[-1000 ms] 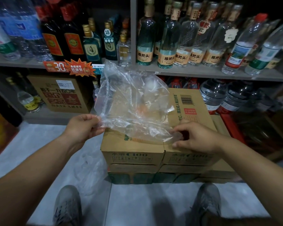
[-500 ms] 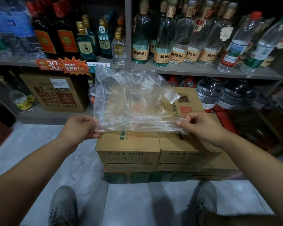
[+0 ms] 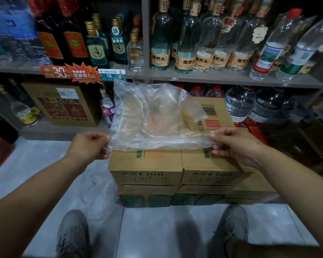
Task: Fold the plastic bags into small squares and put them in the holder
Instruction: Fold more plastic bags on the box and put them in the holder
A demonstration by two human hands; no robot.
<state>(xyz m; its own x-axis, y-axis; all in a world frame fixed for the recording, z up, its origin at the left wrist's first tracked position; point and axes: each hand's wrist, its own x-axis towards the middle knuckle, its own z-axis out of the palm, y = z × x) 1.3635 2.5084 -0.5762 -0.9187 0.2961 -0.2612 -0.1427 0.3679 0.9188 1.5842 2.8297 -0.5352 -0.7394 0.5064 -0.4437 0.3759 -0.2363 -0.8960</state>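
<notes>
Above cardboard boxes (image 3: 145, 164), crinkled clear bag (image 3: 153, 118)

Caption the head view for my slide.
Left hand and right hand pinch a clear bag over cartons before bottle shelves.

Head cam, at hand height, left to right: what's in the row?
In order: left hand, pinching the bag's near left corner → clear crumpled plastic bag, stretched over the brown cardboard cartons → right hand, pinching the near right corner.

Grey shelves (image 3: 203, 79), pale tiled floor (image 3: 157, 226), dim light.
</notes>
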